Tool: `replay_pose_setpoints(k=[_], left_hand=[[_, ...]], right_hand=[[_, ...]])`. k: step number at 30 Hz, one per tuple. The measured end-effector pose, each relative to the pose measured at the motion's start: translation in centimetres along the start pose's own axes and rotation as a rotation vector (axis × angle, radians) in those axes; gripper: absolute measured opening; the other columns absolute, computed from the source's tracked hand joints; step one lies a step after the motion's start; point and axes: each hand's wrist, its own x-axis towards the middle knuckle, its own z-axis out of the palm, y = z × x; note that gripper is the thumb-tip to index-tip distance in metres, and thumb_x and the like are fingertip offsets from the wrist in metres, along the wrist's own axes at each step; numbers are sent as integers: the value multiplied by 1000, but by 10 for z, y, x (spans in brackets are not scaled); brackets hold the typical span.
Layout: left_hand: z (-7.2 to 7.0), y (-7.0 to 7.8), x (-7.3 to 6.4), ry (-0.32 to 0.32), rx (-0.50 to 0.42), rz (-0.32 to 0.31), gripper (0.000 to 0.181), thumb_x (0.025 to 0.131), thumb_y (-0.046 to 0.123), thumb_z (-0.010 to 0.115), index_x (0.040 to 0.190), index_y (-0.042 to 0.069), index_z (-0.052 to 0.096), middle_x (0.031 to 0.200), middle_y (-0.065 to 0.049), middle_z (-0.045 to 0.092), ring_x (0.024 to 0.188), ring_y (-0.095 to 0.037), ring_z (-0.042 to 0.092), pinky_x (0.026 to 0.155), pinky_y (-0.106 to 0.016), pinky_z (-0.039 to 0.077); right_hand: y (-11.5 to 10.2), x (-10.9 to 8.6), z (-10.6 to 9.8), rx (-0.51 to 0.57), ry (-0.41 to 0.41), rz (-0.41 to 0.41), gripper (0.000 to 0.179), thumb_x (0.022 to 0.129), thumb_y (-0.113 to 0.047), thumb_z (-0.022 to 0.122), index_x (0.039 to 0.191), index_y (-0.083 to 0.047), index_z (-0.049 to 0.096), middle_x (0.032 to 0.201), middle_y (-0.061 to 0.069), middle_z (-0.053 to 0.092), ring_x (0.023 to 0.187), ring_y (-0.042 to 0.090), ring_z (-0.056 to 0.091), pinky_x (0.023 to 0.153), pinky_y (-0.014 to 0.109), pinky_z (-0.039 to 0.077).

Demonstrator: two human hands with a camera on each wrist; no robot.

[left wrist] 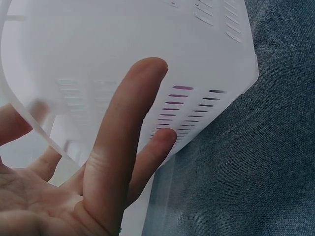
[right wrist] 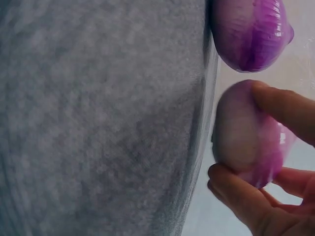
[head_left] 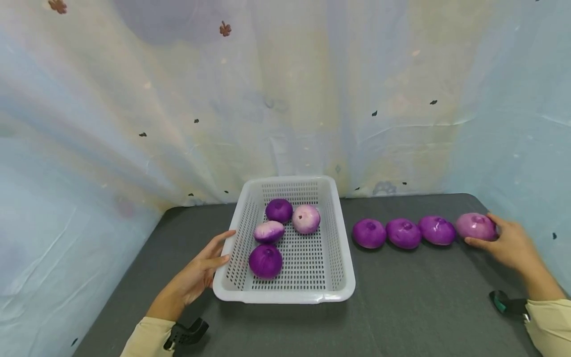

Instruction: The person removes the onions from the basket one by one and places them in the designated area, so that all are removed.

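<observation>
My right hand (head_left: 510, 245) holds a pinkish-purple onion (head_left: 475, 227) at the right end of a row, thumb and fingers on opposite sides of it. In the right wrist view, the held onion (right wrist: 246, 132) shows a pale side, with a darker onion (right wrist: 251, 32) beyond. Three glossy purple onions (head_left: 403, 233) continue the row leftward. At the left rim of a white perforated basket (head_left: 285, 297), my left hand (head_left: 200, 272) touches the edge. The left wrist view shows straight fingers (left wrist: 115, 132) spread along its outer wall. Several onions lie inside, including a dark purple one (head_left: 265, 262) and a pale one (head_left: 306, 219).
Dark grey cloth (head_left: 401, 307) covers the table under the basket and the row. A pale patterned curtain (head_left: 285, 99) hangs behind and on both sides, close to the table's back edge. Black straps sit at both wrists.
</observation>
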Motion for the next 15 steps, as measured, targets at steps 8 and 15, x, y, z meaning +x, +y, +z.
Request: replay_pose_setpoints(k=[8, 15], left_hand=[[0, 0, 0, 4, -6, -4, 65, 106, 22, 48, 159, 31, 11, 165, -16, 9, 119, -26, 64, 81, -51, 58], [0, 1, 0, 5, -3, -11, 66, 106, 22, 48, 159, 30, 10, 165, -18, 8, 119, -25, 64, 81, -49, 59]], right_hand=[[0, -2, -3, -6, -100, 7, 95, 91, -38, 71, 141, 26, 22, 123, 58, 35, 106, 69, 43, 84, 73, 41], [-2, -4, -5, 20, -144, 85, 96, 95, -44, 64, 145, 22, 16, 127, 56, 34, 111, 68, 41, 86, 73, 39]])
